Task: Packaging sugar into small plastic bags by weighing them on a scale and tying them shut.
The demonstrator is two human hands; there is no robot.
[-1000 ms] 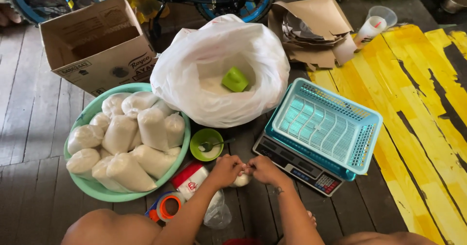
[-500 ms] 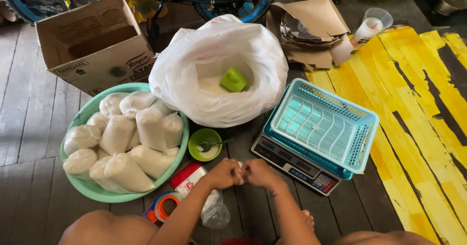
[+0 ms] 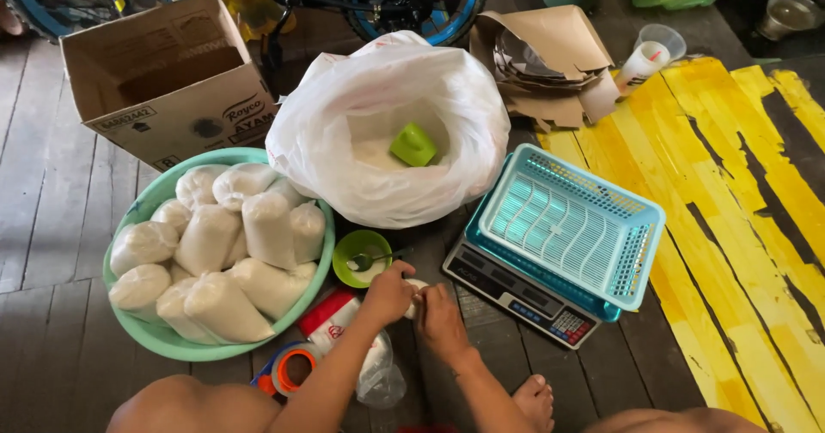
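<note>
Both hands meet low centre over the wooden floor, just in front of the scale. Left hand and right hand are clenched together on a small white bag, mostly hidden betw. the fingers; only a bit of white shows at the top. Can't tell more about the bag.

Just above the left hand sits a small green bowl w/ a spoon in it. Left of that, a big green basin is piled w/ filled white bags, approx. a dozen, packed touching each other. Behind the bowl stands a large white plastic sack, open at the top, w/ white powder inside and a green scoop lying on it.

Right of the hands: a digital scale w/ a light blue basket on its platform. Under the left forearm lie a red-and-white packet, clear plastic bags and an orange tape roll.

Back left, an open cardboard box; back right, folded cardboard and a plastic cup. Yellow painted boards run along the right. A bare foot shows near the bottom edge.
</note>
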